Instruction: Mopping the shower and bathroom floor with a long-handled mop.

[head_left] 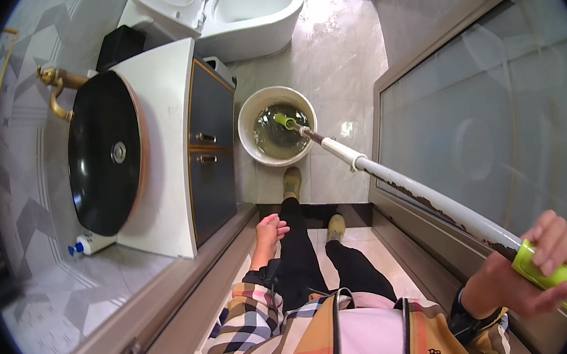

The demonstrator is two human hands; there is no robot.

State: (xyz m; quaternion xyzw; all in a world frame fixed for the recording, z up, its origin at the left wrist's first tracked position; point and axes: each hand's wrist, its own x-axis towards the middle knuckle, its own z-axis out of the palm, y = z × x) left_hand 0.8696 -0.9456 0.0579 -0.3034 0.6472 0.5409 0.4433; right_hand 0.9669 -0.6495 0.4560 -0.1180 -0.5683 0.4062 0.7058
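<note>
My right hand [531, 268] is wrapped around the green end grip of a mop [432, 206] at the lower right. Its white pole has worn, rusty patches and slants away to the far left. The pole's green lower fitting dips into a round white bucket [246, 136] of murky, dark water on the floor. The mop head itself is hidden in the water. My left hand [272, 231] is held in front of my left leg, its fingers loosely curled with nothing seen in them. It touches neither the mop nor the bucket.
To the left, a white-topped vanity [163, 86] with grey doors bears a black basin [101, 154]. A white toilet [252, 14] stands at the far side. A frosted glass door [470, 109] lies to the right. A dark threshold [353, 212] crosses the floor at my feet.
</note>
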